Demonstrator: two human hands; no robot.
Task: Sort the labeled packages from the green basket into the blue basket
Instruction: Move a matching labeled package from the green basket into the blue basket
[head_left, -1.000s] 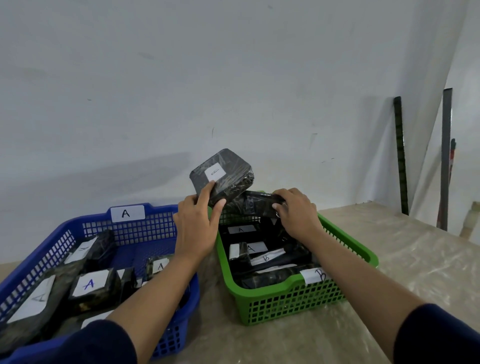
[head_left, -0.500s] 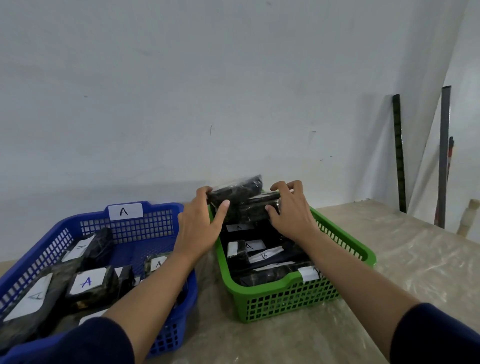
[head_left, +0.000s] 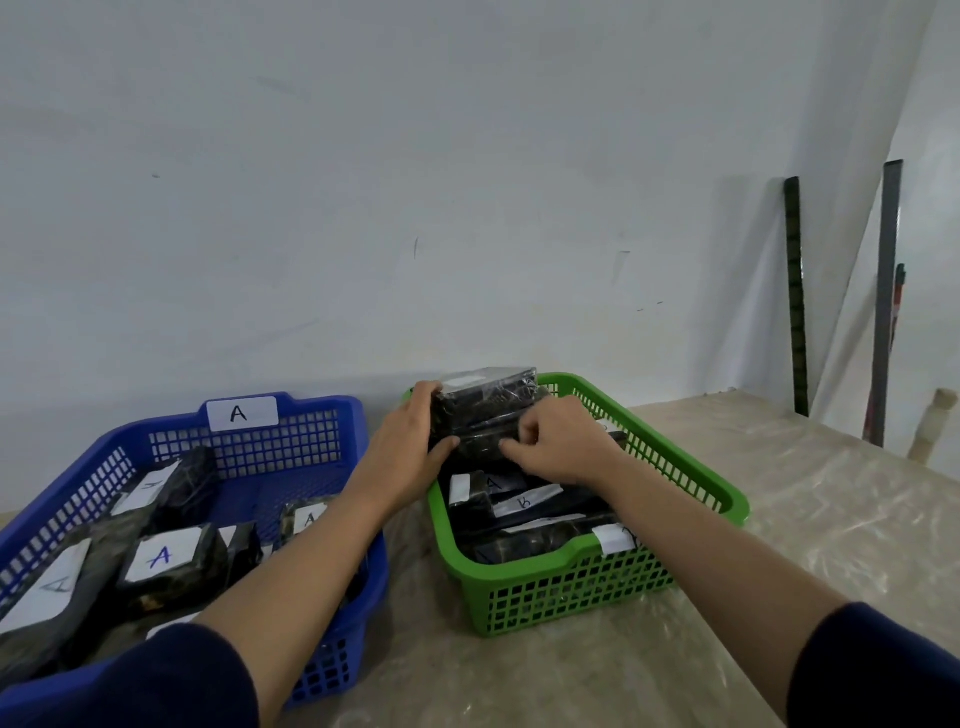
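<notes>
You are working at the far end of the green basket (head_left: 597, 587), at about 12 o'clock from you. Your left hand (head_left: 410, 452) is pressing against the left side of a stack of black packages (head_left: 485, 410), fingers wrapped on it; your right hand (head_left: 561, 447) is pinching the lower package, fingers closed on its edge. The blue basket (head_left: 270, 441), marked A, is sitting at 10 o'clock, already holding several A-labelled packages. You seem to be picking through the stack; next you likely need to read a label, then carry any A package leftward.
</notes>
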